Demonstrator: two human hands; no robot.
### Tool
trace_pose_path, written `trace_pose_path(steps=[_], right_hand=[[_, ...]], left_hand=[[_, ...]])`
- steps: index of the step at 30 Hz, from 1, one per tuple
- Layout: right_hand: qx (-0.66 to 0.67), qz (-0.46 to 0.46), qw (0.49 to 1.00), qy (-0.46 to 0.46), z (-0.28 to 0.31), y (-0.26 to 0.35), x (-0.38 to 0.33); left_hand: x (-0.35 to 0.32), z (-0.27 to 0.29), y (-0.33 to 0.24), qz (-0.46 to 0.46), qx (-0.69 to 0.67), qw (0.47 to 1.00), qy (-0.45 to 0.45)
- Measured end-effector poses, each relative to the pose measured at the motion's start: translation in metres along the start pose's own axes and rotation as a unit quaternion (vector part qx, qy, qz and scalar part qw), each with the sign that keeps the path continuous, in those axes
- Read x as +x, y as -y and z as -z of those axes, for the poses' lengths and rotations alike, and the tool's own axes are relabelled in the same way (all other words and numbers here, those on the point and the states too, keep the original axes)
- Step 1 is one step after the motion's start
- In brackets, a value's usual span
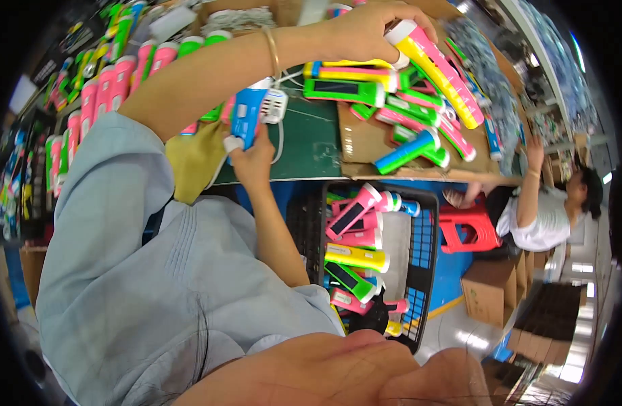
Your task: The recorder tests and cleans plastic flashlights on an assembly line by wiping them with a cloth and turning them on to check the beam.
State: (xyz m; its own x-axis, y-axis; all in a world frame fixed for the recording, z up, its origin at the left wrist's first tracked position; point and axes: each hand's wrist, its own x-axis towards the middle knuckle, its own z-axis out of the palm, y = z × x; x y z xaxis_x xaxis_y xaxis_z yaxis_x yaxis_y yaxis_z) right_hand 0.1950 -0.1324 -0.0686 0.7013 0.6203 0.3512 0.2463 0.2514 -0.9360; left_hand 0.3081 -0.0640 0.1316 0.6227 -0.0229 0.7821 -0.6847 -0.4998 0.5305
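Far to your left, pink flashlights [94, 95] stand in a row along the workbench edge. Your right hand [253, 159] holds a blue flashlight [246, 115] upright over the green mat [307, 139], fingers wrapped round its lower end. Further right, your left hand [365, 30] is closed on a yellow-and-pink flashlight [439, 71] above the cardboard tray [365, 145] of mixed torches. Below sits a black crate [422, 271] with more (pink, yellow, green). At far right, another person [544, 216] reaches up.

place: assembly workshop | signs: heaped pink, green, yellow plastic torches [419, 111] | black mesh crate [422, 271] | brown cardboard cartons [487, 294]
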Motion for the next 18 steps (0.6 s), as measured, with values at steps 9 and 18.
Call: trace_pose_path(steps=[9, 18], right_hand=[[0.015, -0.012, 0.999, 0.039, -0.006, -0.022, -0.018], [-0.028, -0.032, 0.980, 0.195, -0.083, 0.000, -0.038]], left_hand=[[-0.179, 0.185, -0.184, 0.144, 0.148, 0.969, -0.135], [-0.371, 0.206, -0.469, 0.289, 0.802, 0.320, -0.415]])
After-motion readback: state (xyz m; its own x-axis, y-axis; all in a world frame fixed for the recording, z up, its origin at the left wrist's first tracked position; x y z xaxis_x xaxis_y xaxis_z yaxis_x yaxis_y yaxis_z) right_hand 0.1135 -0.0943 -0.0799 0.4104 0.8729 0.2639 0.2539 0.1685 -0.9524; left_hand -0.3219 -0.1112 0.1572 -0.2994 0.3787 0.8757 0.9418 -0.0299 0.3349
